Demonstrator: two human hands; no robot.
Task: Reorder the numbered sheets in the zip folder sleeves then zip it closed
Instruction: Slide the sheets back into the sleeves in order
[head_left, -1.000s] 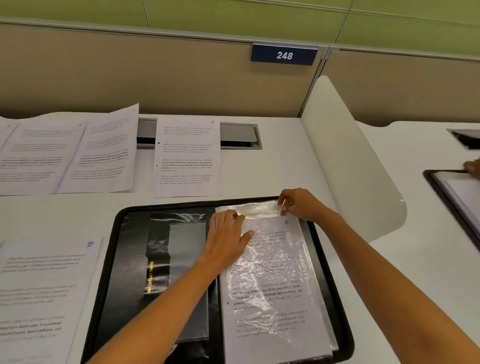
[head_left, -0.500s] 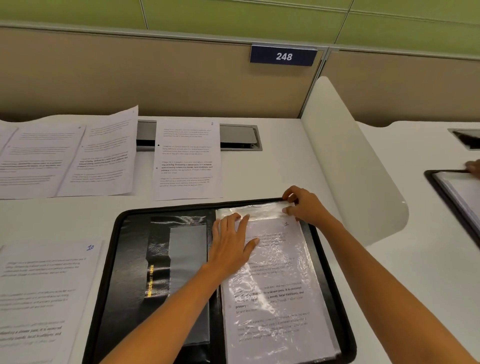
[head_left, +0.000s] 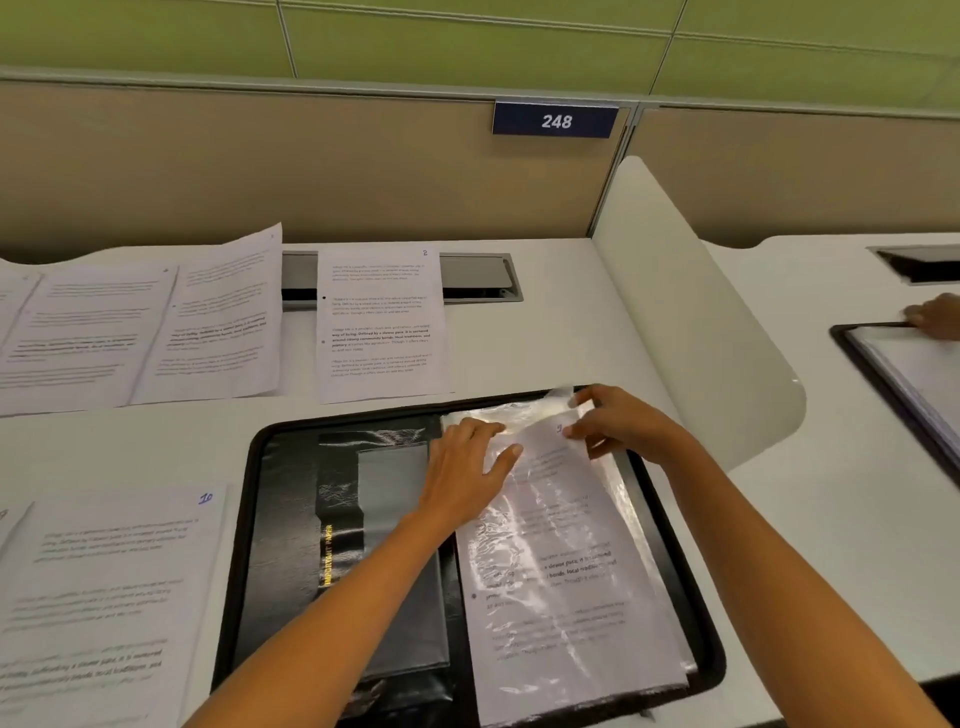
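Black zip folder (head_left: 291, 519) lay open at lower centre of frame, clear sleeve (head_left: 561, 571) on its right half. Your left hand (head_left: 462, 478) pressed flat on the sleeve, fingers straight; your right hand (head_left: 618, 421) pinched its top edge. Loose sheet 2 (head_left: 382, 322) sat upper centre, sheet 10 (head_left: 114, 582) lower left.
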